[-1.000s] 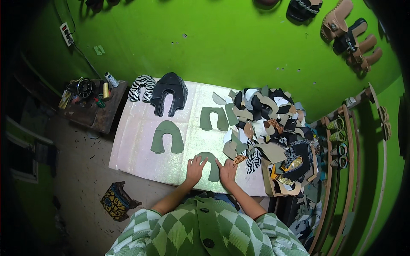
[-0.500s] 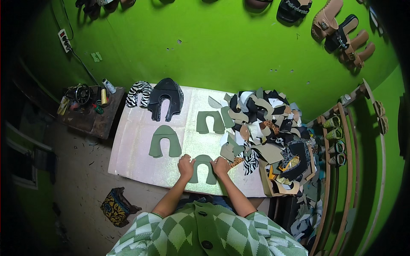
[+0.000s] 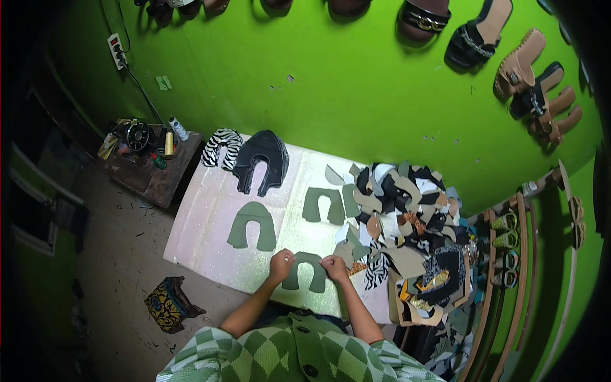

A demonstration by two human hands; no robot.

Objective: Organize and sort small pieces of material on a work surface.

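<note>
A dark green U-shaped shoe-upper piece [image 3: 294, 276] lies near the table's front edge, legs toward me and its top edge nearly straight. My left hand [image 3: 280, 266], fingers curled in, pinches at its upper left corner. At the upper right corner my right hand [image 3: 335, 268] grips with thumb and fingers. Farther left rests a similar green piece with a rounded top [image 3: 253, 213]. Beyond my hands is another flat-topped green U-shaped piece [image 3: 313, 205], with a narrow green strip [image 3: 351, 200] beside it.
A black U-shaped piece [image 3: 270, 145] and a zebra-print one [image 3: 213, 148] sit at the table's far left. Mixed scraps [image 3: 407, 197] heap on the right, behind an open cardboard box [image 3: 398, 312]. A sewing machine [image 3: 137, 135] stands left; sandals [image 3: 522, 60] hang on the wall.
My view has shifted, so the table appears lower. The rounded top of the piece between my hands no longer shows; its upper edge looks straight. Both hands stay at its upper corners.
</note>
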